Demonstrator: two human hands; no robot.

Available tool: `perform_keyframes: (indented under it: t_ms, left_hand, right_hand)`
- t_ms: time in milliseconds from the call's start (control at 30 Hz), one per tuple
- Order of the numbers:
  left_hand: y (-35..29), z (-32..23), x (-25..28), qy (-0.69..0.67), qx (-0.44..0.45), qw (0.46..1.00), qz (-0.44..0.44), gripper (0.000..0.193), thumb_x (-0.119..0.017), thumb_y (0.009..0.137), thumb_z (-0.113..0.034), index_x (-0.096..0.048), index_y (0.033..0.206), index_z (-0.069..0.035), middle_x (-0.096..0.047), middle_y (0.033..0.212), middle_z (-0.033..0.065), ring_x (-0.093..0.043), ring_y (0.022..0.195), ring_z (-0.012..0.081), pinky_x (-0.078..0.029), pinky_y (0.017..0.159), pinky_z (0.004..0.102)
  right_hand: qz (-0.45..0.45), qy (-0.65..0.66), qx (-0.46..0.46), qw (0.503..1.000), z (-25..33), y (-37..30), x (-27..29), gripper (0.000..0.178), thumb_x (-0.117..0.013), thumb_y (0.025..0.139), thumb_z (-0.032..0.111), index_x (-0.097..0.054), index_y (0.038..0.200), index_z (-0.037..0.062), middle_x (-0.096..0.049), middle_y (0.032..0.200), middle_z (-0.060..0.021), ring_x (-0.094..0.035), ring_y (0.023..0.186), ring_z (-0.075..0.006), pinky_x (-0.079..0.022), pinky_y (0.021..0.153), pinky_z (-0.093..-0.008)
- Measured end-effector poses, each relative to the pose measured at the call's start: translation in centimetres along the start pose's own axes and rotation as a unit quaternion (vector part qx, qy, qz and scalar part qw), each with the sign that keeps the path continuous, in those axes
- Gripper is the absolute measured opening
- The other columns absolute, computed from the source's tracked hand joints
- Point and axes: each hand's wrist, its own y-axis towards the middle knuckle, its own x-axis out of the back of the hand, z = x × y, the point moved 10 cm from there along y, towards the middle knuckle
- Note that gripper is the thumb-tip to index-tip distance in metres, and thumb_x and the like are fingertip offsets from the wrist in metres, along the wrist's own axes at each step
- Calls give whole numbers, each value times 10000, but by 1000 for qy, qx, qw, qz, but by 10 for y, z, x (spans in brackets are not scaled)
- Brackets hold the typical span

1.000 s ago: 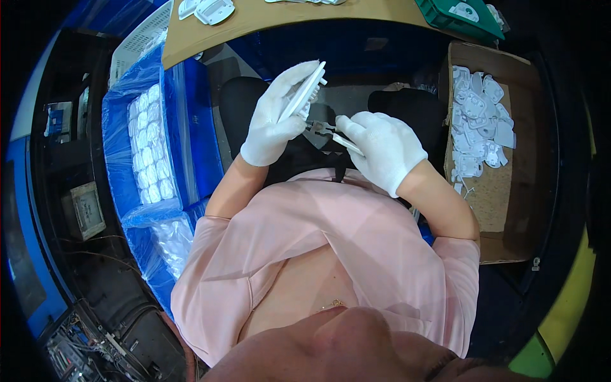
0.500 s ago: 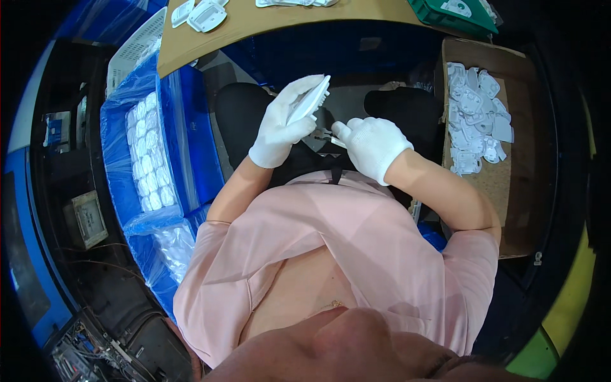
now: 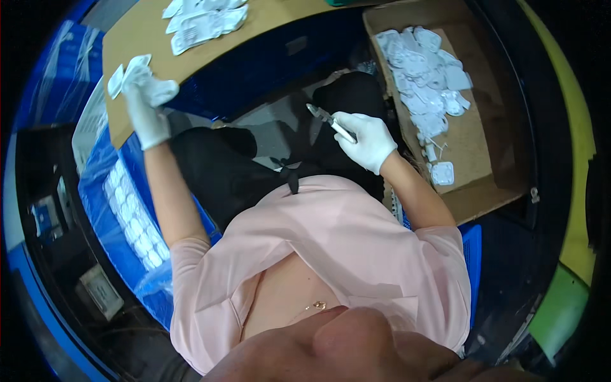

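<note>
My left hand [image 3: 145,105], in a white glove, reaches out to the left corner of the brown tabletop [image 3: 119,121]. It is blurred against white plastic parts [image 3: 116,81] lying there, so whether its fingers grip one is unclear. My right hand [image 3: 368,139], also gloved in white, is closed round the white handles of small cutting pliers [image 3: 342,130]. Their metal jaws point up and to the left, above my lap, touching nothing.
More white plastic parts [image 3: 203,28] lie in a group on the tabletop. An open cardboard box [image 3: 484,137] at the right holds a heap of white pieces [image 3: 423,76]. On the left, a blue-lined bin [image 3: 95,191] contains rows of wrapped white items [image 3: 133,216].
My left hand has gone from above my lap, where it held a white plastic part, to the tabletop's left corner. My right hand keeps the pliers. The view has shifted.
</note>
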Motion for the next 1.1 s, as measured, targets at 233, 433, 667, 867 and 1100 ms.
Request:
perform_keyframes:
  t_ms: [233,433,667,867,1100]
  left_hand:
    - [42,31,30,666,-231,705,-75,712,-714,743,-414,-476,1288,-23,-465,1300,254,-439,1212,422,-372,1004,482]
    - [18,39,19,705,-303,634,-96,603,-723,732,-337,-542,1244,-75,-459,1309,251,-417,1210,441,-334,1025,516]
    - [16,35,15,678,-243,688,-91,455,-691,780,-220,-569,1204,-111,-430,1348,244,-378,1234,469,-325,1039,521]
    - [6,39,15,618,-323,706,-122,400,-675,752,-78,-572,1136,-117,-442,1300,221,-360,1238,468,-308,1031,539]
    - [58,40,-54,609,-314,723,-87,363,-548,784,5,-566,1140,-61,-478,1263,202,-466,1158,397,-371,1022,454]
  right_hand:
    - [-145,-25,-199,969,-132,-9,65,380,-651,808,266,-622,1151,106,-679,949,-166,-653,895,-325,-497,803,-382]
    - [-99,-93,-344,929,-325,-12,27,428,-626,775,359,-666,1062,45,-668,983,-226,-631,953,-374,-474,819,-420]
    - [-153,67,-335,927,-401,-10,-14,310,-522,757,22,-538,1059,-44,-591,902,-148,-553,832,-253,-434,834,-347]
    - [-182,132,-297,928,-400,-4,-13,289,-549,751,29,-546,1039,-5,-564,865,-111,-527,796,-257,-433,810,-330]
    - [-210,112,-341,909,-399,-14,-20,160,-569,754,43,-527,902,-1,-510,763,-124,-492,732,-275,-438,763,-361]
